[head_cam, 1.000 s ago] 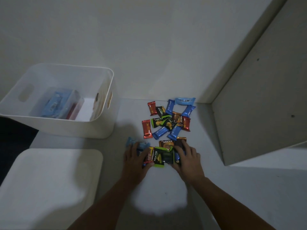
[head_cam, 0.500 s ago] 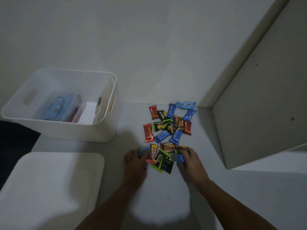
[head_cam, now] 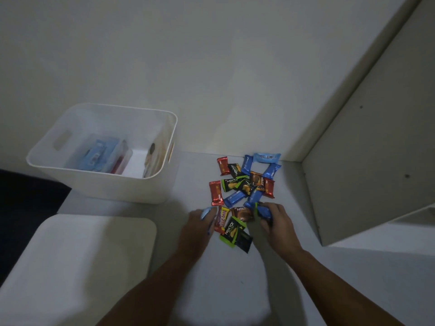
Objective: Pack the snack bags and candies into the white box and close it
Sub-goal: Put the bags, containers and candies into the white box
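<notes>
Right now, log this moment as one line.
left hand: holds blue packet | right hand: grips blue packet | white box: open | lid: off

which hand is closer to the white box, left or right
Left. The left hand lies just right of the lid and in front of the white box; the right hand is farther right, past the near snack packets.

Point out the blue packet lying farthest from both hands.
The pale blue packet at the pile's far edge, lying crosswise near the wall; the darker blue ones sit closer.

Both hands (head_cam: 199,228) (head_cam: 276,222) curled, grips closed
</notes>
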A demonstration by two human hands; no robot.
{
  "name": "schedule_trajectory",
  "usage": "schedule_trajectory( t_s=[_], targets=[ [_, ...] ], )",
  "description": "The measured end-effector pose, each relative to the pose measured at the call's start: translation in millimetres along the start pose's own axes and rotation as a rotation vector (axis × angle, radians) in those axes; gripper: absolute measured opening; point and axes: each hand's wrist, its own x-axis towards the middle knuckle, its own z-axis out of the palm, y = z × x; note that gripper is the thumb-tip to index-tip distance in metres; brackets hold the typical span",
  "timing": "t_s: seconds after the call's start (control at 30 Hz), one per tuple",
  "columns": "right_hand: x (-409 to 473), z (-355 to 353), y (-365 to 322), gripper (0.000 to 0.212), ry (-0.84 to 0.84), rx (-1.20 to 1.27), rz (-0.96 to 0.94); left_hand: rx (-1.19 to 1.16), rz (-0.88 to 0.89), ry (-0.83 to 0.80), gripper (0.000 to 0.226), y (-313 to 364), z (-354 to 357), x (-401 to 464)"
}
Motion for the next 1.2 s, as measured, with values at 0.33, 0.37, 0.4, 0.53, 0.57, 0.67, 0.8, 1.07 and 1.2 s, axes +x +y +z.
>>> schedule_trajectory(
  t_s=[0.33, 0.37, 0.4, 0.53, 0.57, 0.67, 0.8, 1.07, 1.2],
  targets=[
    [85, -38, -141, 0.030, 0.065, 0.125, -0.233, -0.066, 0.075, 0.357, 0.040, 4, -140, 90],
    [93, -39, -160, 0.031, 0.079, 0.125, -0.277, -0.073, 0.064, 0.394, 0.040, -1, -158, 96],
    [101, -39, -178, 0.032, 0.079, 0.131, -0.309, -0.078, 0.042, 0.423, 0.040, -8, -174, 101],
    [128, -23, -245, 0.030, 0.002, 0.151, -0.379, -0.084, -0.166, 0.403, 0.040, -51, -226, 108],
    [134, -15, -259, 0.030, -0.024, 0.146, -0.386, -0.087, -0.227, 0.379, 0.039, -66, -234, 109],
    [146, 12, -298, 0.032, -0.123, 0.150, -0.344, -0.151, -0.388, 0.268, 0.037, -105, -252, 109],
    [161, 55, -326, 0.027, -0.241, 0.204, -0.193, -0.263, -0.546, 0.139, 0.037, -136, -258, 106],
    [186, 104, -331, 0.058, -0.302, 0.240, 0.075, -0.434, -0.679, -0.023, 0.055, -152, -259, 106],
    [191, 90, -323, 0.042, -0.210, 0.291, 0.100, -0.435, -0.694, 0.008, 0.052, -153, -262, 112]
  ],
)
